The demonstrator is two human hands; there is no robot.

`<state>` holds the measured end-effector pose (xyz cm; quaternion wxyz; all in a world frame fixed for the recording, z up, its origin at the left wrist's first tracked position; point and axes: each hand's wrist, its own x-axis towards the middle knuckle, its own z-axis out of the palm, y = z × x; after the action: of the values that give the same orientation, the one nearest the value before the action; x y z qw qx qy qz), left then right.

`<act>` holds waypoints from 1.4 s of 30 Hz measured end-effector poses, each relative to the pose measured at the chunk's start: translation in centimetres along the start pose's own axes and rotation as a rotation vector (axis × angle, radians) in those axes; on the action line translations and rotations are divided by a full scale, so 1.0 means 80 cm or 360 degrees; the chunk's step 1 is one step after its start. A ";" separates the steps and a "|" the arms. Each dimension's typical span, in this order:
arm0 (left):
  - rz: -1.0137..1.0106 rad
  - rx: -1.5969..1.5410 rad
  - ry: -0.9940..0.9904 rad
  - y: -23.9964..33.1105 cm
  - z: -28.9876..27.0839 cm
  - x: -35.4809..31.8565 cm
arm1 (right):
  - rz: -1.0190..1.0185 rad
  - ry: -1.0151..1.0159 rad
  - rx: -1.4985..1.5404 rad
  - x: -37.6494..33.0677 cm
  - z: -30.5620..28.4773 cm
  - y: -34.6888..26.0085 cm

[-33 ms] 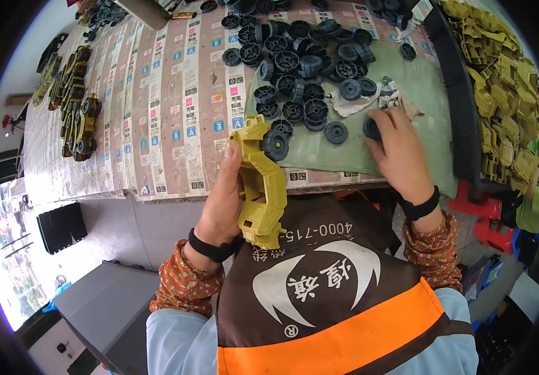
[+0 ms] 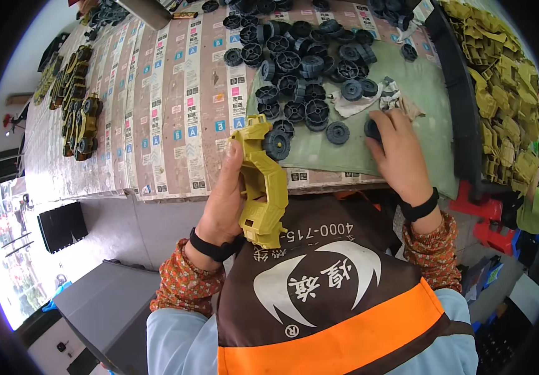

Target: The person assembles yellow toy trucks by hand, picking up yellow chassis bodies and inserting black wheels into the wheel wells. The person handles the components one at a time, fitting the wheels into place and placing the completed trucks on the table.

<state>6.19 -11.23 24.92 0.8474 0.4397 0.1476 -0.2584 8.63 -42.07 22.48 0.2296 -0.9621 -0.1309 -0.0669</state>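
Paper-covered counter (image 2: 176, 125) holds many black wheels (image 2: 301, 69), too many to count. Left hand (image 2: 222, 200) grips one yellow toy body (image 2: 263, 181) with one wheel on. Right hand (image 2: 401, 156) pinches one black wheel (image 2: 372, 129).

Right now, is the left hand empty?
No, the left hand grips a yellow toy vehicle body that has one black wheel fitted on it.

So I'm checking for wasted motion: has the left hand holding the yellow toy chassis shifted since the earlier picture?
No. The left hand holds the yellow toy chassis at the same spot against the table edge.
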 end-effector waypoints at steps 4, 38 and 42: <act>-0.0002 -0.0018 -0.0080 -0.003 -0.007 0.003 | 0.0245 -0.0019 0.0532 0.005 -0.013 -0.022; 0.0608 0.0170 0.0400 0.007 0.026 0.023 | 0.0390 -0.0645 0.2428 -0.013 0.037 -0.107; 0.0607 0.0182 0.0383 0.010 0.026 0.023 | 0.0393 -0.0641 0.2432 -0.015 0.040 -0.104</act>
<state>8.24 -13.12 25.77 0.8309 0.5346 0.1469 -0.0473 5.38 -33.69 22.92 0.8029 -0.5399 -0.0721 0.2422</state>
